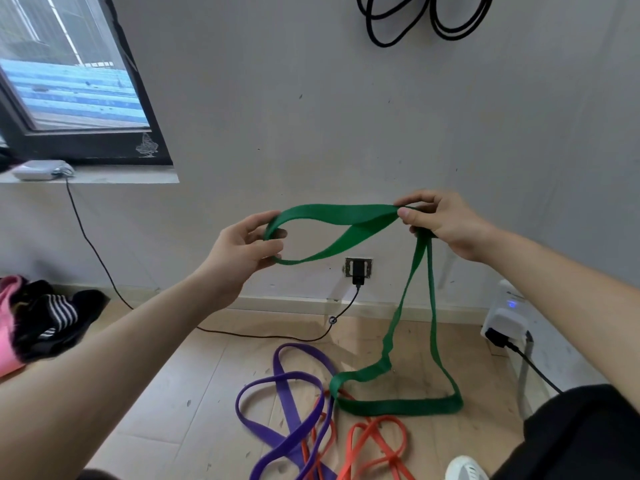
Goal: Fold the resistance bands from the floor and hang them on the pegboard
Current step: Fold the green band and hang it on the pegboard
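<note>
The left hand (247, 249) is raised in front of a pale wall, fingers and thumb curled round one looped end of a green resistance band (346, 211). The right hand (446, 225), level with it and well apart, pinches the same band between thumb and fingertips. Between the two hands the band forms a twisted, flattened loop; from the right hand two strands hang down to the wooden floor (207, 375), where the band's lower end lies flat. Just beside that end a purple band (287, 407) and an orange band (347, 452) lie tangled together on the floor. High on the wall, black bands (391, 43) hang in loops — their upper ends are cut off by the frame. A wall socket (358, 268) with a black plug sits below the hands, and a window (69, 81) is at upper left.
</note>
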`<state>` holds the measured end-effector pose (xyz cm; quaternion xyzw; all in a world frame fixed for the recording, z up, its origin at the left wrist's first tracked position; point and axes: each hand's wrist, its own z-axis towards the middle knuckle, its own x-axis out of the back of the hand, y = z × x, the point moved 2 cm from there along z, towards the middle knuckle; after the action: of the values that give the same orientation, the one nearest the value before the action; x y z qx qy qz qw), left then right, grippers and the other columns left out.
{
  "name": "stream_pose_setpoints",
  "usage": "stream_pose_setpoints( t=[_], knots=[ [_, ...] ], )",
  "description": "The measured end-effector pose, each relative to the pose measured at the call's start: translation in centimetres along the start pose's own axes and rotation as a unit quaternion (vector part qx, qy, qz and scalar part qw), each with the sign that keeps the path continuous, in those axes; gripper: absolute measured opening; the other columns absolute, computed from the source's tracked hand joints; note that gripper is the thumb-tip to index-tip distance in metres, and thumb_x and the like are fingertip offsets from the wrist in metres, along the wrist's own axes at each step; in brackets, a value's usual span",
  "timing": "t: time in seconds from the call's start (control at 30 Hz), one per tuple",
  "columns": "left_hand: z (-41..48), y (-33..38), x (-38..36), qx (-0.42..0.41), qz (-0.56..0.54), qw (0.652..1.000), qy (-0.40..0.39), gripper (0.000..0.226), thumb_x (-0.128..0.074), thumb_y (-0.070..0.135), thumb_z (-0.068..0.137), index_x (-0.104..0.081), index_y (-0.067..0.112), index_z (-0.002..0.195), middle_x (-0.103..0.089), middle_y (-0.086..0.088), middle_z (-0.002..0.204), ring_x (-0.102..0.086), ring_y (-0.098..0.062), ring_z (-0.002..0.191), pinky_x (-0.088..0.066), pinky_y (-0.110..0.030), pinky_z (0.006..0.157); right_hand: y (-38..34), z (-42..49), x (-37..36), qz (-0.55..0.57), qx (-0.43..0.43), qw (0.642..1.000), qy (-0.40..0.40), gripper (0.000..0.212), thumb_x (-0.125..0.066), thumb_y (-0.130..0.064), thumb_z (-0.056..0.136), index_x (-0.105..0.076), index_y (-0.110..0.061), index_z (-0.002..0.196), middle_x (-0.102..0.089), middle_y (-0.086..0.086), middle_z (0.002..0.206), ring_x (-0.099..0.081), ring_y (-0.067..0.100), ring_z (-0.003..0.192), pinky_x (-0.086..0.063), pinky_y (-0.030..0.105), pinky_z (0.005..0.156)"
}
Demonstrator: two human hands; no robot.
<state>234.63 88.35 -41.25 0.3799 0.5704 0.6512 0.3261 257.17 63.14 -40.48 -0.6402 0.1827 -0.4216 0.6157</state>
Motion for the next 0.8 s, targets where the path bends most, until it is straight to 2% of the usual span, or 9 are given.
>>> stream_pose_setpoints(
  t=[0.07, 0.13, 0.2, 0.27, 0.33, 0.4, 0.57, 0.63, 0.8],
  knots=[
    [0.4, -0.7, 0.6, -0.006, 0.068, 0.997, 0.022, 0.049, -0.061, -0.007, 0.095, -0.062, 0.02, 0.136, -0.067, -0.007, 0.119, -0.068, -0.027, 0.11, -0.057, -0.04, 0.098, -0.5, -0.1, -0.1, 0.026, -0.002, 1.0, -0.003, 0.015, -0.069, -0.018, 0.092, -0.072, -0.015, 0.106, -0.065, 0.006, 0.083, -0.057, 0.018, 0.07, -0.05, 0.032, 0.077],
    [0.5, -1.4, 1.1, 0.004, 0.143, 0.989, 0.032, 0.047, -0.059, -0.004, 0.096, -0.062, 0.022, 0.135, -0.065, -0.006, 0.123, -0.067, -0.026, 0.106, -0.057, -0.038, 0.094, -1.2, -0.3, -0.2, 0.061, 0.0, 0.998, -0.013, 0.015, -0.067, -0.015, 0.092, -0.071, -0.014, 0.107, -0.065, 0.004, 0.082, -0.058, 0.015, 0.069, -0.05, 0.028, 0.074],
    [0.5, -2.2, 1.7, 0.019, 0.224, 0.974, 0.014, 0.041, -0.061, 0.007, 0.099, -0.061, 0.023, 0.137, -0.066, -0.003, 0.122, -0.065, -0.017, 0.1, -0.054, -0.034, 0.087, -2.1, -0.5, -0.4, 0.095, 0.007, 0.995, -0.027, 0.016, -0.066, -0.012, 0.092, -0.07, -0.012, 0.107, -0.065, 0.002, 0.081, -0.058, 0.012, 0.067, -0.051, 0.023, 0.069],
    [0.4, -2.8, 2.0, 0.043, 0.278, 0.96, -0.012, 0.041, -0.064, 0.021, 0.099, -0.06, 0.023, 0.139, -0.066, 0.0, 0.122, -0.063, -0.014, 0.104, -0.051, -0.036, 0.091, -2.9, -0.8, -0.7, 0.116, 0.018, 0.992, -0.044, 0.02, -0.067, -0.012, 0.088, -0.069, -0.011, 0.108, -0.064, 0.002, 0.08, -0.056, 0.012, 0.065, -0.05, 0.021, 0.065],
    [0.3, -2.9, 2.2, 0.055, 0.294, 0.954, -0.014, 0.047, -0.069, 0.028, 0.096, -0.058, 0.024, 0.142, -0.065, 0.001, 0.125, -0.063, -0.019, 0.112, -0.051, -0.038, 0.096, -3.5, -1.0, -1.2, 0.112, 0.028, 0.991, -0.065, 0.028, -0.07, -0.019, 0.081, -0.068, -0.011, 0.108, -0.064, 0.002, 0.08, -0.054, 0.013, 0.065, -0.049, 0.022, 0.066],
    [0.3, -2.6, 1.9, 0.045, 0.289, 0.956, -0.017, 0.047, -0.071, 0.029, 0.095, -0.06, 0.023, 0.14, -0.065, 0.002, 0.126, -0.064, -0.019, 0.113, -0.051, -0.035, 0.093, -3.8, -1.3, -2.0, 0.084, 0.035, 0.992, -0.087, 0.029, -0.072, -0.021, 0.079, -0.069, -0.013, 0.107, -0.065, 0.005, 0.083, -0.054, 0.013, 0.067, -0.049, 0.022, 0.068],
    [-0.3, -1.2, -0.7, -0.016, 0.27, 0.959, -0.085, 0.043, -0.07, 0.025, 0.095, -0.062, 0.022, 0.137, -0.068, 0.006, 0.122, -0.066, -0.008, 0.11, -0.054, -0.036, 0.101, -3.7, -2.4, -3.9, -0.009, 0.033, 0.99, -0.135, 0.026, -0.07, -0.003, 0.088, -0.069, -0.008, 0.113, -0.068, 0.018, 0.102, -0.063, 0.017, 0.089, -0.053, 0.018, 0.075],
    [-0.6, -0.6, -1.9, -0.056, 0.266, 0.957, -0.101, 0.05, -0.072, 0.028, 0.093, -0.058, 0.024, 0.141, -0.066, 0.01, 0.126, -0.063, -0.005, 0.114, -0.053, -0.033, 0.103, -3.9, -2.9, -4.3, -0.032, 0.028, 0.986, -0.163, 0.03, -0.071, -0.001, 0.087, -0.067, -0.008, 0.116, -0.069, 0.021, 0.109, -0.068, 0.021, 0.094, -0.055, 0.021, 0.081],
    [-0.9, 0.4, -4.6, -0.118, 0.273, 0.944, -0.144, 0.076, -0.076, 0.039, 0.087, -0.041, 0.028, 0.153, -0.052, 0.011, 0.146, -0.046, -0.005, 0.134, -0.038, -0.028, 0.112, -4.9, -3.9, -5.2, -0.067, 0.048, 0.972, -0.221, 0.04, -0.074, 0.002, 0.083, -0.063, -0.014, 0.118, -0.067, 0.023, 0.109, -0.068, 0.036, 0.1, -0.058, 0.044, 0.09]
  ],
)
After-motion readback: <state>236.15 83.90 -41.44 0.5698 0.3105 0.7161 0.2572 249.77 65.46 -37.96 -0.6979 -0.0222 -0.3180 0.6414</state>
